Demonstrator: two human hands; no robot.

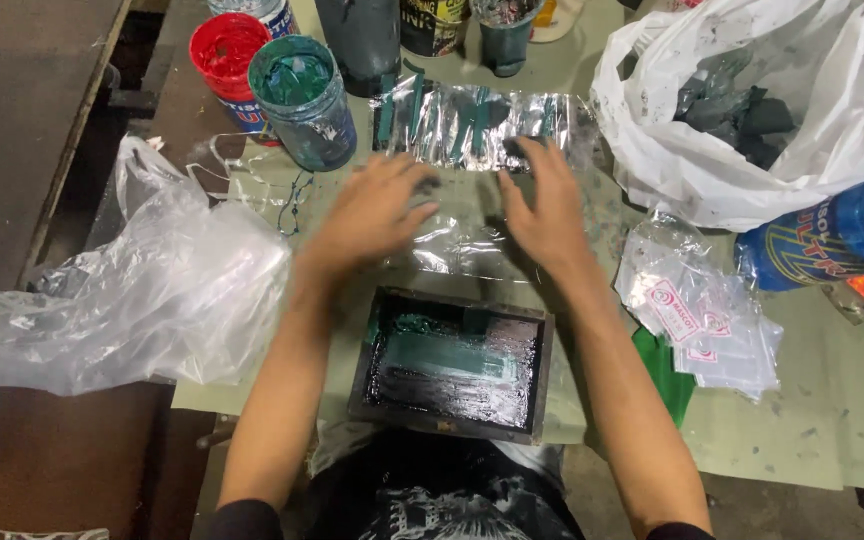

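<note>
Plastic dominates what we see: a white bag (pixel 752 120) slumps at the far right of the table (pixel 832 420) with dark lumps inside, and a clear bag (pixel 142 290) lies crumpled at the left edge. Nearer us, a black frame (pixel 452 365) smeared with green ink rests between our forearms, at the table's near edge. Beyond it a clear sheet (pixel 462 245) lies flat, and past that a film strip (pixel 482 125) streaked with green. Our left hand (pixel 372 210) and right hand (pixel 547 205) hover palm-down over the sheet, blurred; fingers are spread and loosely extended, and neither grips anything. We cannot tell whether the fingertips touch the sheet. The right fingertips reach the near edge of the strip. At the right sit a blue bottle (pixel 842 240) on its side and a pile of small packets (pixel 702 320). Behind the left hand stand 2 open jars, a green jar (pixel 302 100) and a red jar (pixel 227 55), touching each other.
</note>
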